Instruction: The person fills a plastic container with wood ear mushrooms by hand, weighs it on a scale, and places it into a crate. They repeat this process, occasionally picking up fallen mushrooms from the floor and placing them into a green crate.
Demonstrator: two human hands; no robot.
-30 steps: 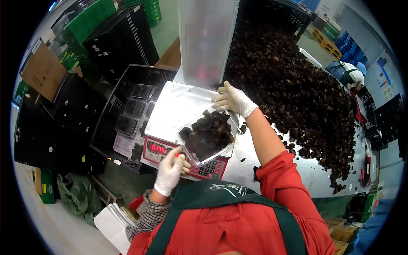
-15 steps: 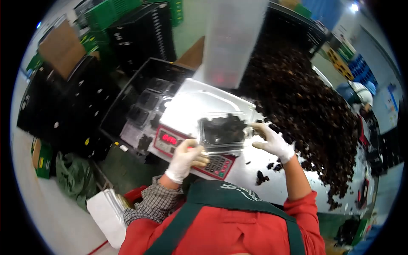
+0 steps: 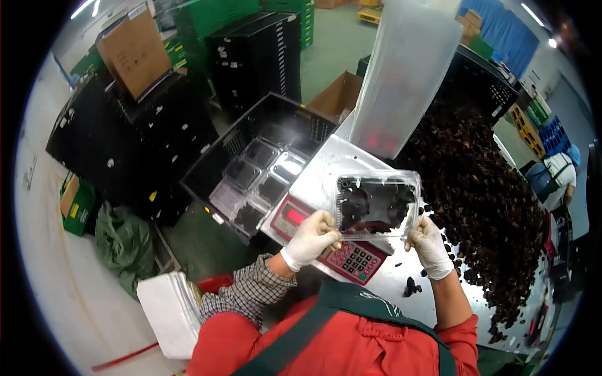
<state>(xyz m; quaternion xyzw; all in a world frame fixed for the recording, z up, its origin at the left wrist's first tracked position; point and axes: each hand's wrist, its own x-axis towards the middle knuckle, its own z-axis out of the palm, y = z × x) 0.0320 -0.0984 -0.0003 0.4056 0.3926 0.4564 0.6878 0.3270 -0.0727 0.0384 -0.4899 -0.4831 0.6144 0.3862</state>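
Between my hands is a clear plastic clamshell box [image 3: 378, 237] with dark, ruffled pieces like wood ear mushrooms inside. It is held over the scale [image 3: 359, 258], which has a red keypad panel and a metal pan. My left hand [image 3: 310, 240], in a white glove, pinches the box's lower left corner. At the lower right corner, the fingers of my gloved right hand [image 3: 430, 247] are closed on the rim. A large heap of loose mushrooms [image 3: 480, 182] covers the metal table to the right.
On the left, a black crate [image 3: 199, 178] contains several filled clear boxes. A tall stack of translucent plastic [image 3: 407, 75] stands behind the scale. One small dark piece [image 3: 412, 287] lies near me. Another person [image 3: 557, 175] is at the far right.
The clamshell box has tipped so its top faces me, and the pieces inside have shifted apart. My right hand has moved down to its lower corner. The head view has swung.
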